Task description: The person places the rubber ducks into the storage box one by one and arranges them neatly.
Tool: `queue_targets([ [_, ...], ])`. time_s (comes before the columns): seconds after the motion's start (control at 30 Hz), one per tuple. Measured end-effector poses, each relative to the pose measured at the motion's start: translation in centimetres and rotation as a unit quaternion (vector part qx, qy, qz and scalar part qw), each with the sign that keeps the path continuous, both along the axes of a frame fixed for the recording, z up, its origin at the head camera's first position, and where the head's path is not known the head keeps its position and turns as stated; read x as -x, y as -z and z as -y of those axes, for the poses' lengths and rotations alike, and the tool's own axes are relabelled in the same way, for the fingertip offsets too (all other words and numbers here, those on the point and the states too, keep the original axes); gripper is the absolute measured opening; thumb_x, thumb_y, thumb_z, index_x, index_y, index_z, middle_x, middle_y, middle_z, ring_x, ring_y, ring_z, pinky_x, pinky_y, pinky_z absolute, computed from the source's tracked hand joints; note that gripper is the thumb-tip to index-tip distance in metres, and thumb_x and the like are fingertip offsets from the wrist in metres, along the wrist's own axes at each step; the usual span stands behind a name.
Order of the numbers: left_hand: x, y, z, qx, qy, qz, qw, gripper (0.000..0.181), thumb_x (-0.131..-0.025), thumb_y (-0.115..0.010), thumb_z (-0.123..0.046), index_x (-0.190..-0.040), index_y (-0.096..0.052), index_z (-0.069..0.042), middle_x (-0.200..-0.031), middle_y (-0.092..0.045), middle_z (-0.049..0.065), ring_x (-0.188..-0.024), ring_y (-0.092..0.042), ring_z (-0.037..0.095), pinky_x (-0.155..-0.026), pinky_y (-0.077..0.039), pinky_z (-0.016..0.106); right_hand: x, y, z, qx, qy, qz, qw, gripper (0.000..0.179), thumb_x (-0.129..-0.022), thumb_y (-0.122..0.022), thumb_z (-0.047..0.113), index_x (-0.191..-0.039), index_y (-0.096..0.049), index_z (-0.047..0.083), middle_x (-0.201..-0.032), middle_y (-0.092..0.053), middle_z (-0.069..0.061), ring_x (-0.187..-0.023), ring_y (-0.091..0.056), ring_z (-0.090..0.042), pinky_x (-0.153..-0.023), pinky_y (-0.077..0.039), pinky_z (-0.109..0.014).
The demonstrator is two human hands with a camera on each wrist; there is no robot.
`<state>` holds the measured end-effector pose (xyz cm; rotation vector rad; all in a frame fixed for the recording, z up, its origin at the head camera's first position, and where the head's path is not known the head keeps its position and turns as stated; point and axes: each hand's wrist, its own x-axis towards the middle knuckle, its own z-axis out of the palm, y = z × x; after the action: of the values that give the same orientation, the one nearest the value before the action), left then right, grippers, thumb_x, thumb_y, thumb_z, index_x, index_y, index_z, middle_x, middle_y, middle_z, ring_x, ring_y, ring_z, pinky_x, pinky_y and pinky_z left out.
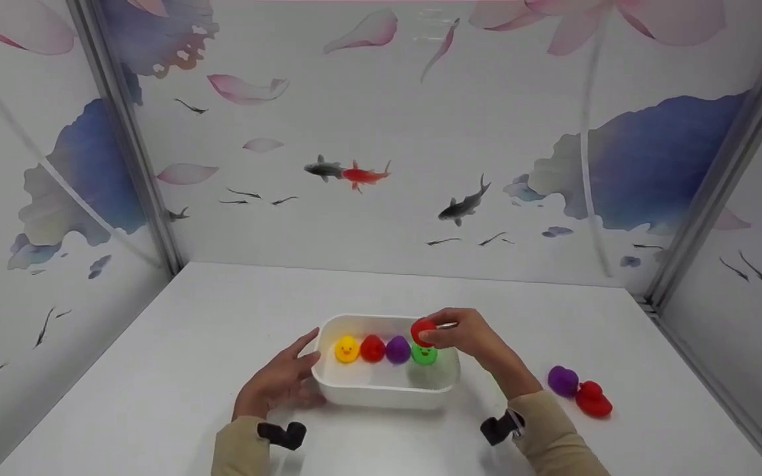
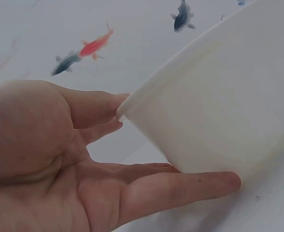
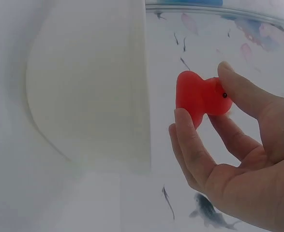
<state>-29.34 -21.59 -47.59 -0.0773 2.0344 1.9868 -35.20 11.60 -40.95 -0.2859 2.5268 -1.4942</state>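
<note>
A white plastic bin (image 1: 387, 396) stands on the table. In it sit a yellow rubber duck (image 1: 346, 350), a red duck (image 1: 373, 349), a purple duck (image 1: 399, 350) and a green duck (image 1: 424, 355), side by side in a row. My right hand (image 1: 454, 329) pinches another red rubber duck (image 3: 192, 96) between thumb and fingers, over the bin's right part, where it overlaps the green duck. My left hand (image 1: 282, 377) rests against the bin's left end. In the left wrist view its fingers lie fairly straight along the wall (image 2: 204, 121), the thumb tip at the rim.
On the table right of my right forearm lie a purple duck (image 1: 563, 381) and a red duck (image 1: 593, 400), close together. White panels printed with fish and petals (image 1: 381, 225) enclose the table (image 1: 235, 291) at the back and both sides.
</note>
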Motion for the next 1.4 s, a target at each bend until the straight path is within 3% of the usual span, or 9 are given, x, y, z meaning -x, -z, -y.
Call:
queue_targets([
  [0.23, 0.1, 0.2, 0.0, -0.013, 0.011, -0.010, 0.9998, 0.068, -0.105, -0.052, -0.027, -0.162, -0.015, -0.026, -0.163, -0.024, 0.029, -0.145, -0.035, 0.050, -0.092, -0.054, 0.064, 0.2, -0.1, 2.7, 0.011, -0.014, 0.021, 0.9996, 0.034, -0.084, -0.081, 0.025, -0.113, -0.072, 0.010, -0.111, -0.072, -0.008, -0.092, -0.072, -0.020, -0.095, -0.059, -0.043],
  [0.53, 0.2, -0.2, 0.1, -0.003, 0.001, -0.003, 1.0000, 0.074, -0.100, -0.060, -0.035, -0.161, -0.018, -0.029, -0.163, -0.025, 0.028, -0.145, -0.036, 0.049, -0.094, -0.055, 0.060, -0.7, 1.0, 6.3, 0.018, 0.003, 0.030, 0.9994, 0.036, -0.083, -0.082, 0.029, -0.114, -0.073, 0.014, -0.116, -0.071, -0.006, -0.098, -0.067, -0.021, -0.094, -0.060, -0.038],
  [0.73, 0.2, 0.1, 0.2, -0.010, 0.007, -0.003, 0.9999, 0.071, -0.103, -0.056, -0.032, -0.162, -0.017, -0.029, -0.163, -0.023, 0.028, -0.146, -0.034, 0.050, -0.095, -0.055, 0.060, -1.0, 1.6, 7.5, 0.036, -0.017, 0.049, 0.9980, 0.031, -0.085, -0.080, 0.025, -0.112, -0.073, 0.012, -0.111, -0.072, -0.007, -0.097, -0.069, -0.024, -0.093, -0.060, -0.037],
  [1.0, 0.3, 0.0, 0.0, -0.007, 0.000, -0.002, 1.0000, 0.072, -0.102, -0.059, -0.033, -0.161, -0.019, -0.029, -0.163, -0.023, 0.028, -0.144, -0.037, 0.050, -0.094, -0.055, 0.061, -0.7, 2.1, 8.6, 0.040, -0.040, 0.061, 0.9965, 0.031, -0.083, -0.082, 0.023, -0.109, -0.074, 0.009, -0.108, -0.073, -0.008, -0.088, -0.068, -0.019, -0.085, -0.062, -0.031],
  [1.23, 0.3, 0.0, 0.0, 0.003, -0.001, -0.012, 0.9999, 0.072, -0.101, -0.059, -0.033, -0.161, -0.020, -0.026, -0.161, -0.030, 0.028, -0.141, -0.042, 0.050, -0.091, -0.055, 0.061, -1.2, 2.7, 10.1, 0.063, -0.054, 0.078, 0.9935, 0.032, -0.083, -0.082, 0.019, -0.109, -0.073, 0.004, -0.108, -0.075, -0.009, -0.088, -0.071, -0.019, -0.087, -0.062, -0.037],
  [1.4, 0.2, 0.0, 0.1, 0.013, -0.007, -0.005, 0.9999, 0.071, -0.101, -0.059, -0.034, -0.161, -0.022, -0.027, -0.161, -0.031, 0.027, -0.141, -0.042, 0.049, -0.092, -0.056, 0.058, -1.6, 3.1, 11.5, 0.028, -0.036, 0.082, 0.9956, 0.028, -0.081, -0.084, 0.019, -0.105, -0.074, 0.007, -0.104, -0.075, -0.007, -0.085, -0.071, -0.018, -0.085, -0.062, -0.033],
])
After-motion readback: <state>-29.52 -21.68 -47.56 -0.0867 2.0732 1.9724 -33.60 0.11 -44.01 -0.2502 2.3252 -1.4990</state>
